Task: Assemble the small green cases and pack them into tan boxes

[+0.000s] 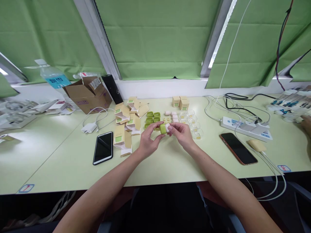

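Note:
Over the middle of the table, my left hand (149,141) pinches a small green square-sided cup (163,129). My right hand (183,136) grips a small whitish-pink block (167,127) against the cup's right side; whether it sits inside the cup I cannot tell. Just behind my left hand stand several green cups (150,120) in rows. Beyond my fingers lie several pale pink blocks (174,117) and small yellowish pieces. Several clear plastic covers (195,126) with yellow marks are grouped by my right hand.
Open small cartons (121,137) lie left, closed cartons (180,103) at the back. Phones flank my arms: one left (103,148), one right (238,148). A power strip (246,128) with cables, a cardboard box (88,95) and a water bottle (54,76) stand around. Another person's hand (306,124) shows far right.

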`<act>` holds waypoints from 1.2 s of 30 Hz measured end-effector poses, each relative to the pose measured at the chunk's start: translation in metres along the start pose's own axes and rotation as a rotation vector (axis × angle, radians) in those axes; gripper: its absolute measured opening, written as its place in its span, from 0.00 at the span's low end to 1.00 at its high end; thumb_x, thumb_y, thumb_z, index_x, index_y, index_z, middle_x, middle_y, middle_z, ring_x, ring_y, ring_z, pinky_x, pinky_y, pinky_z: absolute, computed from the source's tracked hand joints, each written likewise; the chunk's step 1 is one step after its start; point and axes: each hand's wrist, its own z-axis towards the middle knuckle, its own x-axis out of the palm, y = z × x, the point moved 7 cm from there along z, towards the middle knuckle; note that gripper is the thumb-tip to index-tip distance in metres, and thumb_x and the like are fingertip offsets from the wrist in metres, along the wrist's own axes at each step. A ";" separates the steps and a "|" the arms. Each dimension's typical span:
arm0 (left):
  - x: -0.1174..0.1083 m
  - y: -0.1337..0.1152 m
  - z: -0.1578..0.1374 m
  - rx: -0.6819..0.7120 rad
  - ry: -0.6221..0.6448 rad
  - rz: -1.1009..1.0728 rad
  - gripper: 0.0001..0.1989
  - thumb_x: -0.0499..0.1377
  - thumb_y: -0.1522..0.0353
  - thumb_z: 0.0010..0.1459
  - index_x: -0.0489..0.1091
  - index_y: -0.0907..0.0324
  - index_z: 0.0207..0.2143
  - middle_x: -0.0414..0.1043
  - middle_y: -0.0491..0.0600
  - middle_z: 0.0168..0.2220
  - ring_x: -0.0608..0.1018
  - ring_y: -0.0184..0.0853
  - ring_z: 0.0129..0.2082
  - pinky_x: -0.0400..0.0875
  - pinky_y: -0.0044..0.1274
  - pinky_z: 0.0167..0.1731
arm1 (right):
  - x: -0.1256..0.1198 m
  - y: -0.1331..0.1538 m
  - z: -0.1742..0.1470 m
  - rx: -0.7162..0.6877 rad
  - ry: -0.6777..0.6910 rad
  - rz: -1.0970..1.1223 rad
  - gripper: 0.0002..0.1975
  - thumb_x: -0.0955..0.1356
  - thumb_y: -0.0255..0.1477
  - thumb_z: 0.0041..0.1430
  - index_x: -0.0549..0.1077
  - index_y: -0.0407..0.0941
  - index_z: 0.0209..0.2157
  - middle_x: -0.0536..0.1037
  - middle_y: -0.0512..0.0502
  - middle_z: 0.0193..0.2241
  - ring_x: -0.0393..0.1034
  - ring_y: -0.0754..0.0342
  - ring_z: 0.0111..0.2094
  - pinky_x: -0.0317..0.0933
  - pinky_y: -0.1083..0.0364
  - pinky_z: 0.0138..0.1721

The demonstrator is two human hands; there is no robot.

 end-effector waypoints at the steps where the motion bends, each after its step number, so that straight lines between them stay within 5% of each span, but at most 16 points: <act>1: 0.001 0.000 0.000 -0.010 0.001 0.007 0.22 0.66 0.66 0.64 0.70 0.55 0.60 0.79 0.55 0.55 0.81 0.43 0.55 0.78 0.36 0.54 | 0.001 -0.001 0.000 0.005 -0.005 0.005 0.28 0.78 0.55 0.49 0.82 0.43 0.33 0.80 0.47 0.25 0.74 0.55 0.25 0.71 0.54 0.31; 12: 0.009 0.014 -0.008 -0.151 0.000 -0.072 0.25 0.61 0.61 0.69 0.64 0.56 0.65 0.73 0.60 0.60 0.76 0.47 0.62 0.71 0.41 0.63 | 0.014 -0.004 -0.007 -0.030 0.005 -0.087 0.26 0.75 0.55 0.56 0.82 0.43 0.35 0.84 0.44 0.28 0.79 0.50 0.30 0.75 0.51 0.35; 18: 0.013 0.028 -0.005 -0.387 0.039 -0.469 0.31 0.65 0.54 0.66 0.66 0.57 0.66 0.74 0.61 0.60 0.79 0.46 0.57 0.76 0.36 0.58 | 0.006 0.026 -0.019 -0.504 -0.077 -0.584 0.16 0.72 0.38 0.65 0.80 0.44 0.49 0.82 0.40 0.40 0.77 0.50 0.34 0.75 0.50 0.36; 23: 0.020 0.026 -0.003 -0.447 0.165 -0.619 0.30 0.67 0.55 0.63 0.70 0.59 0.62 0.78 0.60 0.55 0.81 0.43 0.51 0.80 0.31 0.48 | 0.021 0.034 -0.032 -0.838 0.025 -0.834 0.16 0.66 0.26 0.70 0.75 0.45 0.56 0.78 0.36 0.51 0.78 0.49 0.41 0.76 0.50 0.39; 28: 0.023 0.024 -0.004 -0.419 0.182 -0.635 0.28 0.67 0.54 0.64 0.73 0.58 0.61 0.78 0.60 0.56 0.80 0.45 0.56 0.80 0.32 0.50 | 0.025 0.029 -0.032 -0.883 0.030 -0.921 0.16 0.64 0.25 0.72 0.74 0.46 0.57 0.78 0.36 0.50 0.78 0.50 0.42 0.76 0.51 0.40; 36: 0.022 0.023 -0.003 -0.430 0.143 -0.569 0.28 0.65 0.52 0.65 0.73 0.59 0.60 0.80 0.57 0.49 0.82 0.39 0.44 0.80 0.30 0.44 | 0.031 0.027 -0.037 -0.956 -0.035 -1.070 0.15 0.63 0.25 0.74 0.73 0.44 0.58 0.80 0.36 0.46 0.79 0.51 0.41 0.74 0.55 0.38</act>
